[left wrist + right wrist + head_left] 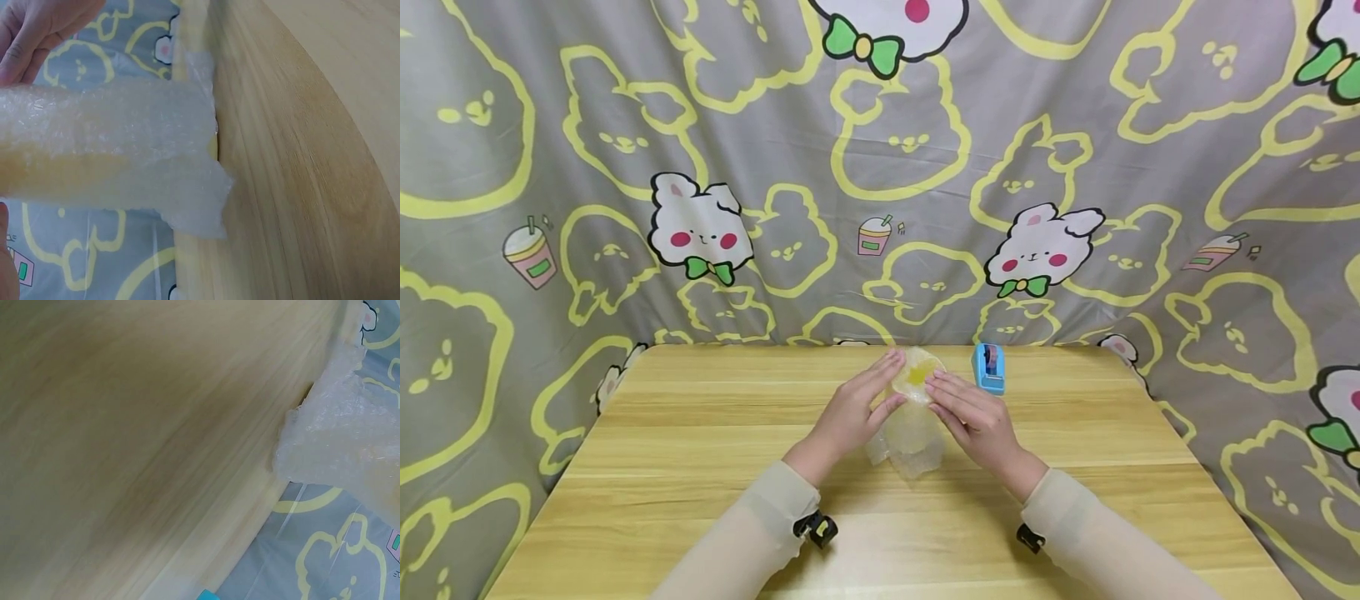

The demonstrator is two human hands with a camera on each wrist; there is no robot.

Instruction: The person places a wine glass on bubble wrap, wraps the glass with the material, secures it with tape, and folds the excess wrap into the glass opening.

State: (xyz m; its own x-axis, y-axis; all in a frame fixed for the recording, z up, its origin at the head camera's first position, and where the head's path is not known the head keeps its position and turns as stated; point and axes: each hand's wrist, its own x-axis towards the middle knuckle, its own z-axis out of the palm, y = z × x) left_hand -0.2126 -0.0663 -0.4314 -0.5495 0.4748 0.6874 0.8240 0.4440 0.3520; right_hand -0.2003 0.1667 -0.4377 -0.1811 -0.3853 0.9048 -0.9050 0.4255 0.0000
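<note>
An upright cylinder wrapped in bubble wrap point(913, 425) stands near the back of the table, and yellow shows through its top. Loose flaps of the wrap spread at its base, seen also on the wrapped cylinder point(112, 137) in the left wrist view. My left hand point(853, 408) presses the upper left side with nearly straight fingers, thumb toward me. From the right, my right hand point(977, 421) lays extended fingers over the top edge, its thumb lower. In the right wrist view only the lower bubble wrap point(337, 437) shows, with no hand.
A blue tape dispenser point(988, 371) with a roll of tape stands just right of the wrapped cylinder. The wooden table point(700, 467) ends at a patterned grey curtain point(820, 275) behind. Black camera straps sit on both sleeves.
</note>
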